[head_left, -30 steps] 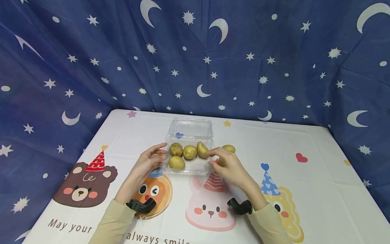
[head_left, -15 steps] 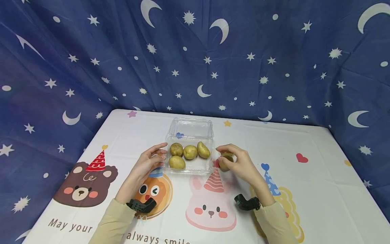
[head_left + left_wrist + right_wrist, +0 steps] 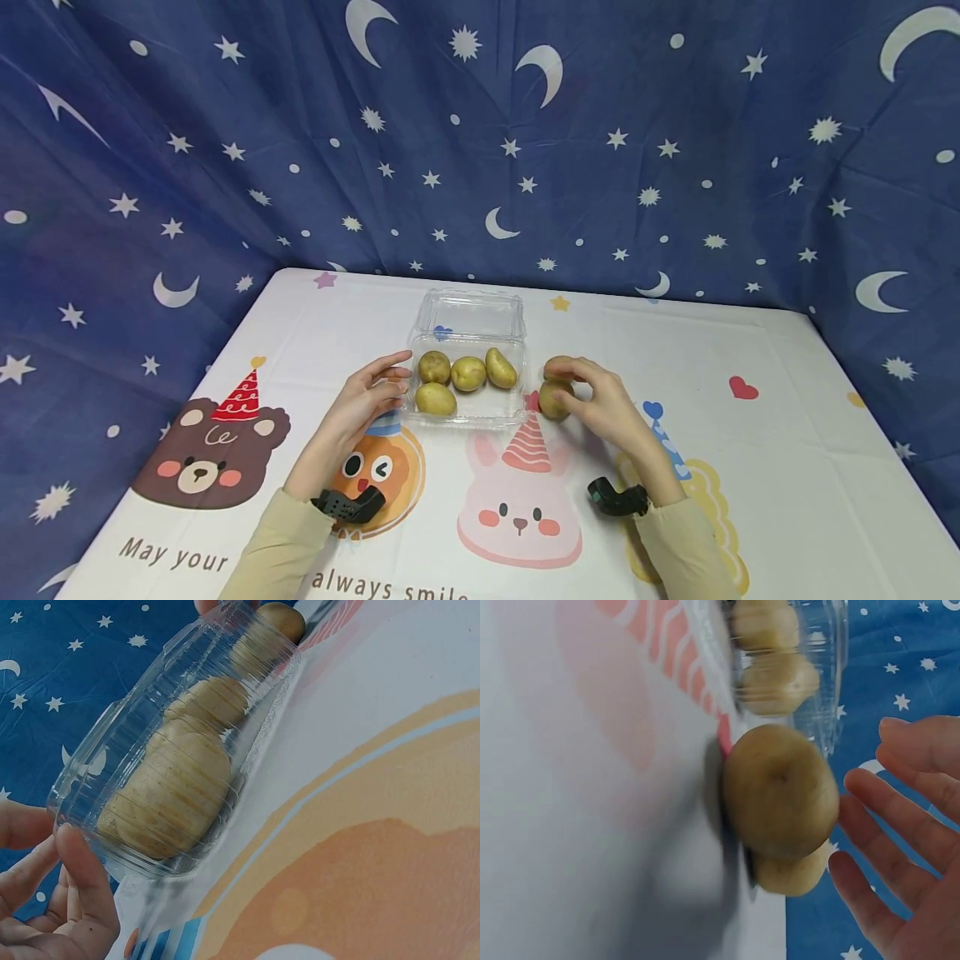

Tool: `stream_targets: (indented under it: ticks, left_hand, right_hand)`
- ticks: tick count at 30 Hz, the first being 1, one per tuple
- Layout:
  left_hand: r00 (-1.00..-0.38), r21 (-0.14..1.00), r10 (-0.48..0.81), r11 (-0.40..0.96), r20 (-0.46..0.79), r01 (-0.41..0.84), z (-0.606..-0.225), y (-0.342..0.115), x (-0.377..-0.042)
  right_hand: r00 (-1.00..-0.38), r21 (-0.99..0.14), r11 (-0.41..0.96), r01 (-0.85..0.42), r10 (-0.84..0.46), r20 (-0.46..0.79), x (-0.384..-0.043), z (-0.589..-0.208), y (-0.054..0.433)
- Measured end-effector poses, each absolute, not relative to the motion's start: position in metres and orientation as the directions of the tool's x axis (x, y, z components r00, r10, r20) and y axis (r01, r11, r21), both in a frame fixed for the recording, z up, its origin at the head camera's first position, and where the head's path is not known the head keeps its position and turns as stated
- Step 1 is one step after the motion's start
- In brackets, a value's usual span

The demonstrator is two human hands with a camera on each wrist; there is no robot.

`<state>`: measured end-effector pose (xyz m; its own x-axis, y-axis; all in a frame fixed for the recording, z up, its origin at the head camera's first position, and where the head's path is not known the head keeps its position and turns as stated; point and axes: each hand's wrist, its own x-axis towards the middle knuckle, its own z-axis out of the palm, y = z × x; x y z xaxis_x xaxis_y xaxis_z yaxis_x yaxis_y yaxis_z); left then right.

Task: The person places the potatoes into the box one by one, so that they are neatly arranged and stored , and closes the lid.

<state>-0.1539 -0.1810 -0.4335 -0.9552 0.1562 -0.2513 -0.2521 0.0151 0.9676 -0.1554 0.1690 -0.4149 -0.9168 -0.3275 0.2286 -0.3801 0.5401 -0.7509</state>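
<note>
A clear plastic clamshell box [image 3: 480,410] stands on the table with its lid [image 3: 472,312] raised at the back. Several potatoes [image 3: 468,374] lie in its base, one of them curved [image 3: 500,369]. My left hand [image 3: 369,396] is at the box's left side; in the left wrist view its relaxed fingertips [image 3: 75,847] touch the plastic corner. To the right of the box, two potatoes sit on the cloth, a near one [image 3: 554,400] and a far one [image 3: 557,367]. My right hand [image 3: 607,408] hovers beside and partly over them, fingers spread and loosely bent, holding nothing.
A white tablecloth [image 3: 810,467] printed with cartoon animals covers the table. Behind it hangs a dark blue curtain [image 3: 420,125] with moons and stars. A black wrist camera [image 3: 617,497] sits on my right wrist, another camera [image 3: 348,503] on the left.
My right hand has drawn back to the right from the curved potato inside the box to the two loose potatoes. My left hand has stayed at the box's left side.
</note>
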Motion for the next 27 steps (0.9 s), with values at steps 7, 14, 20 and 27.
stream_targets:
  ticks: [7, 14, 20, 27]
  left_hand:
    - [-0.958, 0.968, 0.141, 0.019, -0.251, -0.25, -0.434, -0.18, -0.154]
    - [-0.957, 0.968, 0.143, 0.018, -0.251, -0.251, -0.433, -0.18, -0.154]
    - [-0.957, 0.968, 0.143, 0.017, -0.251, -0.251, -0.433, -0.18, -0.154]
    - [-0.956, 0.968, 0.152, 0.013, -0.25, -0.251, -0.433, -0.18, -0.154]
  right_hand:
    - [-0.916, -0.715, 0.585, -0.382, -0.344, 0.208, -0.152, -0.419, 0.175]
    - [-0.922, -0.676, 0.636, -0.373, -0.337, 0.192, -0.15, -0.425, 0.178]
    - [-0.917, -0.665, 0.64, -0.384, -0.351, 0.191, -0.151, -0.431, 0.179]
    - [-0.929, -0.631, 0.691, -0.353, -0.338, 0.149, -0.15, -0.432, 0.175]
